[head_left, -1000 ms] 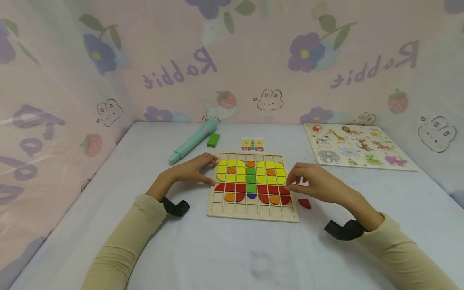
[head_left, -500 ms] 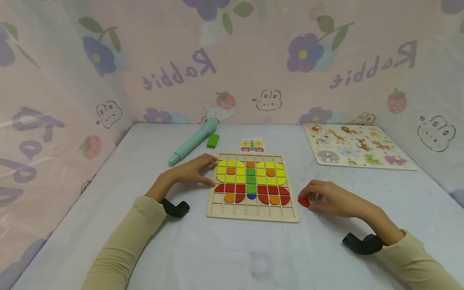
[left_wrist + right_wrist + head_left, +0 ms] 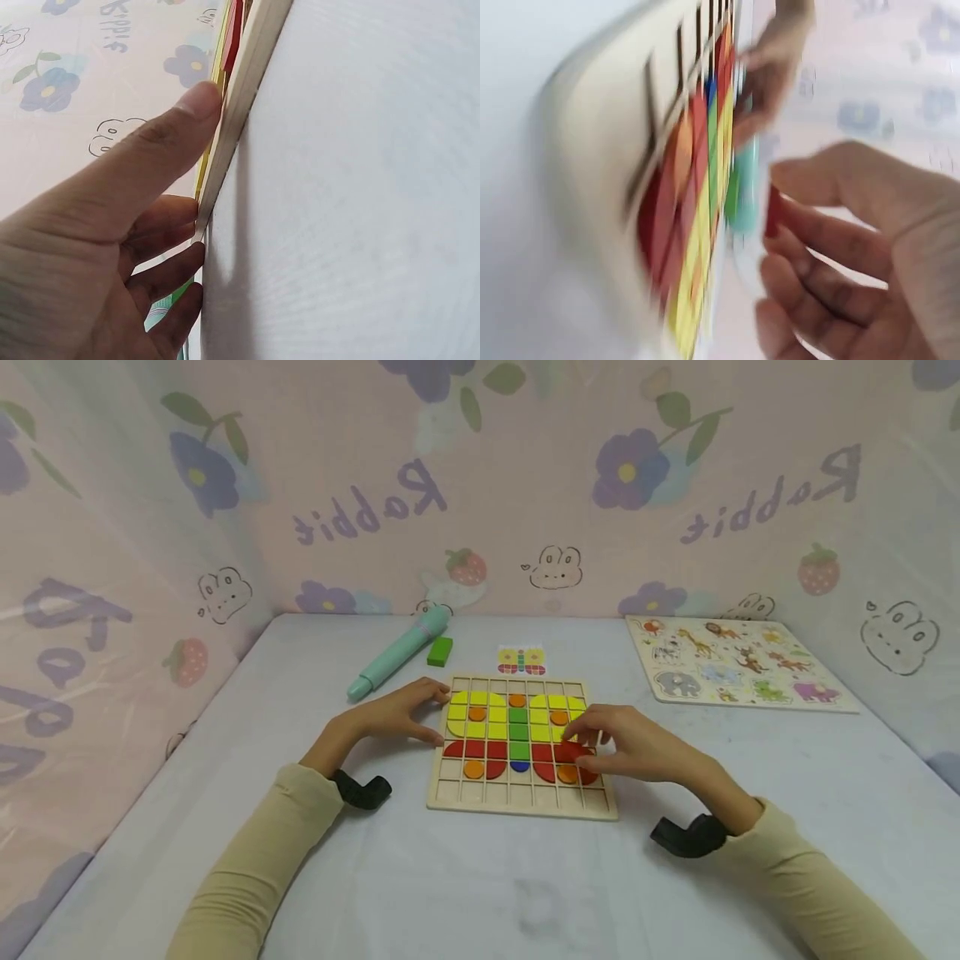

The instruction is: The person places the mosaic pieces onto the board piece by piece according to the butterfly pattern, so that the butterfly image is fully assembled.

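A pale wooden grid board (image 3: 450, 791) lies on the table, filled with yellow, red, orange, green and blue pieces in a butterfly shape. My left hand (image 3: 390, 712) rests at its left edge, and in the left wrist view the thumb (image 3: 201, 101) touches the side of the board with the other fingers spread below. Over the lower right red wing is my right hand (image 3: 637, 742). Between its thumb and fingers it pinches a red quarter-circle piece (image 3: 773, 214), which is held above the board. Those fingers hide part of the right wing.
Behind the board lies a small butterfly picture card (image 3: 522, 661). A green block (image 3: 440, 652) and a mint-coloured tube (image 3: 399, 653) are at the back left. An animal puzzle board (image 3: 738, 662) lies at the back right. Printed curtains (image 3: 517, 510) enclose the table.
My right hand moved down to the red quarter-circle piece on the table right of the board, picked it up, and brought it left over the board. The left hand stayed put.
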`<state>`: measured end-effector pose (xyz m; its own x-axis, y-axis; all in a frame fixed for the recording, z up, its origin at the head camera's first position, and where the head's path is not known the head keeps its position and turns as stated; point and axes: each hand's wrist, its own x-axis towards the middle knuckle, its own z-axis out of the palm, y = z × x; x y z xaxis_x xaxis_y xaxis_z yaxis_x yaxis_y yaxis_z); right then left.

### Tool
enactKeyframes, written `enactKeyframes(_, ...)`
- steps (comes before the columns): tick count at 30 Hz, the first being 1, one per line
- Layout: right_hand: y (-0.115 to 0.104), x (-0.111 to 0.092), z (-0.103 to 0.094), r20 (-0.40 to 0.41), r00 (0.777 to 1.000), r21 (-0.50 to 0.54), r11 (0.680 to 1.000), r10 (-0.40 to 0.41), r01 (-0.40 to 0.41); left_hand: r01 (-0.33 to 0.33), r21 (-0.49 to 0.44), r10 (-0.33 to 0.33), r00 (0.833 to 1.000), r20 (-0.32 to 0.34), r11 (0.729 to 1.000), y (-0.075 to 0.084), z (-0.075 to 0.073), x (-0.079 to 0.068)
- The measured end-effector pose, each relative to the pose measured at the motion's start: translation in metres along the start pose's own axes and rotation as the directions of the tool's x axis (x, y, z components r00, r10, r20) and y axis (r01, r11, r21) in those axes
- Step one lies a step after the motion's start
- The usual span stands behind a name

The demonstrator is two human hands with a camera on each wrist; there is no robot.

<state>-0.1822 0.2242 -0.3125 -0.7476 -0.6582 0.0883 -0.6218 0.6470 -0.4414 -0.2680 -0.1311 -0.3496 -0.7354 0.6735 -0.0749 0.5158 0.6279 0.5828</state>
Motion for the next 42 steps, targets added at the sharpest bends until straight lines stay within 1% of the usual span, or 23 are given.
enactKeyframes(4,-0.025,0.033,0.018,-0.016,0.996,-0.006,0.996,-0.089,0.089,-0.016,-0.001,0.016,1.0,-0.002,1.0,-0.001,0.001,0.0)
enactKeyframes(8,-0.045,0.06,0.035,-0.009,0.99,-0.014,0.99,-0.14,0.14,-0.028,0.003,0.028,1.0,0.001,1.0,-0.001,0.001,0.0)
enactKeyframes(12,-0.056,0.08,0.049,-0.005,0.982,-0.004,0.982,-0.188,0.188,-0.031,0.007,0.031,1.0,0.001,1.0,-0.001,0.0,-0.001)
enactKeyframes(16,-0.064,0.093,0.06,0.008,0.977,-0.034,0.976,-0.215,0.215,-0.039,0.006,0.039,0.999,-0.001,0.999,-0.002,0.0,-0.001)
enactKeyframes(22,-0.069,0.104,0.07,0.04,0.974,-0.064,0.972,-0.223,0.226,-0.057,-0.009,0.057,0.998,0.002,0.998,-0.001,0.0,-0.003)
enactKeyframes(28,-0.065,0.107,0.072,0.072,0.971,-0.034,0.972,-0.229,0.232,-0.071,-0.011,0.071,0.997,-0.003,0.997,-0.001,-0.001,-0.003)
enactKeyframes(33,-0.06,0.107,0.074,0.105,0.966,-0.015,0.97,-0.238,0.241,-0.065,-0.005,0.065,0.998,-0.003,0.998,-0.001,-0.001,-0.002)
enactKeyframes(42,-0.059,0.107,0.073,0.104,0.959,0.009,0.964,-0.264,0.265,-0.064,-0.002,0.064,0.998,0.0,0.998,0.0,-0.001,-0.002)
